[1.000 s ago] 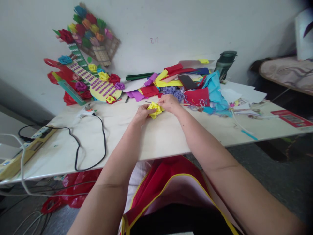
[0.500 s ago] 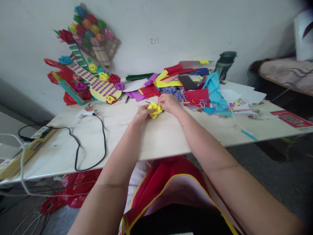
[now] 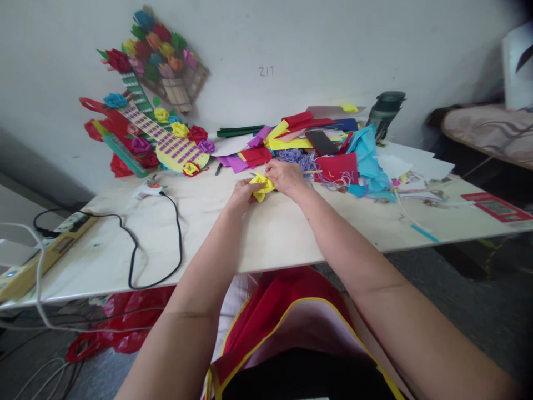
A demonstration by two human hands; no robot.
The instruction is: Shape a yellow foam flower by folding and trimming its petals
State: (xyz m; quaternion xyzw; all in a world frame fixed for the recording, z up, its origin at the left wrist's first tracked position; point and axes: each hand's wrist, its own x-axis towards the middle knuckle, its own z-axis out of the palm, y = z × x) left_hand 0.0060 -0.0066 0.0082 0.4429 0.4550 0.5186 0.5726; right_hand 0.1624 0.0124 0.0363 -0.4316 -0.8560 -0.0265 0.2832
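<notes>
A yellow paper flower (image 3: 262,188) with crumpled petals is held just above the white table. My left hand (image 3: 244,194) is closed on its left side, thumb over the petals. At the flower's upper right, my right hand (image 3: 285,175) pinches a petal edge between thumb and fingertips. A thin grey point shows behind the flower's upper left; what it belongs to is hidden. Just right of my right hand lies a thin wooden stick (image 3: 312,172), close to a tangle of purple yarn (image 3: 296,158).
Behind my hands are coloured paper sheets (image 3: 256,155), a phone (image 3: 321,142) and a dark bottle (image 3: 385,114). Paper flowers on a guitar-shaped board (image 3: 181,153) stand back left. A glue gun (image 3: 150,189) with a black cord and a power strip (image 3: 62,241) lie left.
My right hand has shifted slightly left along the flower's edge, and more of the wooden stick shows behind it. The camera view has tilted a little; my left hand keeps its hold.
</notes>
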